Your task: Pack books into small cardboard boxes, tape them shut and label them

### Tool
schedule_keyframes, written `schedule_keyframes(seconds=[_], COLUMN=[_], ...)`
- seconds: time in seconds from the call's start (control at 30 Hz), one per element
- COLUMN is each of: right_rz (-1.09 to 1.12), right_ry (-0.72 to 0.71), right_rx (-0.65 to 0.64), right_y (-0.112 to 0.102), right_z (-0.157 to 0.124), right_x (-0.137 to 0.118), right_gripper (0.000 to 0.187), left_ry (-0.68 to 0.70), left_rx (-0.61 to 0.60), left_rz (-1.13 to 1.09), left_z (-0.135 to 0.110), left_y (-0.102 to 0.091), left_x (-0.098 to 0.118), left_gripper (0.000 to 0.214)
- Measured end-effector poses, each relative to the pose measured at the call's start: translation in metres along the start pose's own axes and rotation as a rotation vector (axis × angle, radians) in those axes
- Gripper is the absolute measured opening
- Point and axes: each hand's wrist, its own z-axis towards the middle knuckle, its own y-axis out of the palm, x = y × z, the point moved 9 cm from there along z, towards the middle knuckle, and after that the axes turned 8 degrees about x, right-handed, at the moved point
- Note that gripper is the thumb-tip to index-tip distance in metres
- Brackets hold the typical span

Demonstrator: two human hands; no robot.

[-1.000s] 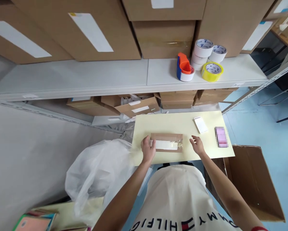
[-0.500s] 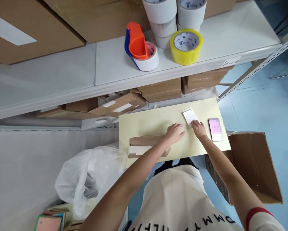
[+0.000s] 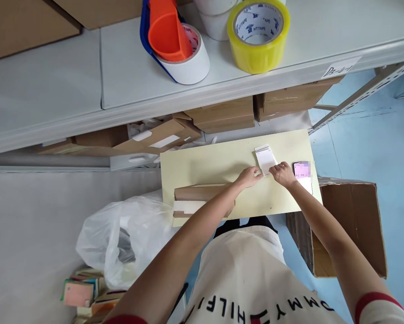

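A small stack of white paper slips, perhaps labels, lies tilted on the pale yellow tabletop. My right hand pinches the stack's lower right corner between thumb and fingers. At its lower left corner is my left hand, thumb and fingers apart and the tips close to the paper's edge; whether they touch it I cannot make out. Under my left forearm sits a long brown cardboard box with a white strip along it. A phone with a pink and white screen rests right of my right hand.
Above the table runs a grey shelf with a yellow tape roll and an orange-and-blue tape dispenser. An open carton stands at the right. On the left are a white plastic bag and cardboard boxes.
My left hand has moved right, to the paper stack's lower corner. My right hand has shifted slightly and its fingers are more curled. The view has moved closer to the shelf.
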Motion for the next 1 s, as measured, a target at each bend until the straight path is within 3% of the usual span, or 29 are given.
schedule_keyframes(seconds=[0.23, 0.37, 0.43, 0.53, 0.57, 0.67, 0.73, 0.8, 0.9, 0.97, 1.0], right_rz=[-0.029, -0.066, -0.074, -0.063, -0.046, 0.044, 0.103, 0.164, 0.336, 0.478, 0.532], right_ry=[-0.1, -0.137, -0.17, -0.206, -0.211, -0.201, -0.124, 0.064, 0.335, 0.349, 0.325], right_rx=[0.282, 0.361, 0.391, 0.423, 0.415, 0.347, 0.366, 0.47, 0.592, 0.552, 0.507], right_y=[-0.03, -0.048, -0.055, -0.061, -0.061, -0.055, -0.056, -0.066, -0.075, -0.074, -0.073], right_z=[-0.003, -0.008, -0.012, -0.019, -0.021, -0.023, -0.023, -0.023, -0.024, -0.015, -0.009], right_x=[-0.005, -0.014, -0.021, -0.029, -0.031, -0.033, -0.028, -0.011, 0.016, 0.021, 0.02], right_gripper=[0.032, 0.03, 0.031, 0.032, 0.032, 0.031, 0.024, 0.028, 0.064, 0.06, 0.053], left_ry=[-0.382, -0.464, -0.424, -0.213, -0.149, -0.105, -0.124, -0.09, 0.039, 0.096, 0.108], left_rx=[-0.052, -0.069, 0.063, 0.419, 0.469, 0.4, 0.382, 0.382, 0.295, 0.265, 0.307], left_rz=[-0.678, -0.845, -0.763, -0.45, -0.351, -0.211, -0.275, -0.473, -0.871, -1.012, -1.009], left_z=[-0.004, -0.007, -0.004, -0.002, -0.002, 0.006, 0.011, 0.014, 0.015, 0.011, 0.007], left_y=[0.01, 0.017, 0.007, -0.031, -0.038, -0.038, -0.039, -0.041, -0.04, -0.045, -0.052], left_x=[-0.006, 0.001, 0.001, 0.011, 0.017, 0.024, 0.023, 0.023, 0.03, 0.03, 0.026], left_gripper=[0.038, 0.029, 0.026, 0.037, 0.037, 0.022, 0.019, 0.019, 0.026, 0.036, 0.039])
